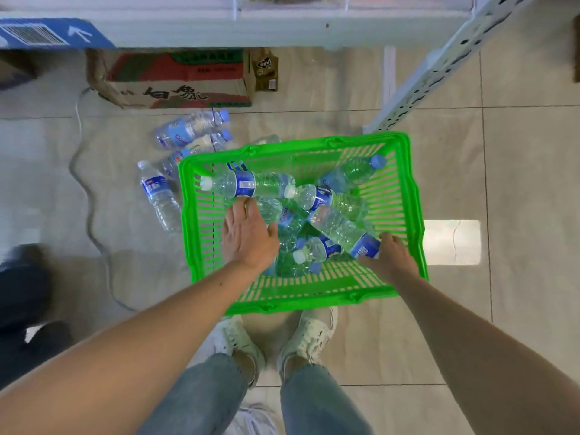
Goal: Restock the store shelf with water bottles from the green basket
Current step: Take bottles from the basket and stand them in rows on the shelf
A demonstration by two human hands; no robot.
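- You stood over the green basket (pixel 414 215), which sat on the tiled floor (pixel 518 324) just in front of your shoes (pixel 309 337).
- The basket held a loose pile of water bottles (clear plastic, blue labels, lying crosswise on one another).
- Your left hand (pixel 248 237) reached into the left part of the basket, palm down, fingers spread only slightly; the fingertips touched the long bottle (pixel 248 183) that lay across the far side, white cap toward the left wall. You had not curled the fingers round it.
- Your right hand (pixel 389 255) gripped the labelled end of a slanted bottle (pixel 342 230) at the near right corner, fingers wrapped round the blue label.
- More bottles (pixel 191 130) lay on the floor just beyond the basket's far left corner, and one single bottle (pixel 158 196) lay beside its left wall.
- A cardboard box (pixel 175 80) stood farther back, under the white shelf (pixel 282 26).
- A grey cable (pixel 91 215) ran across the floor to your left.
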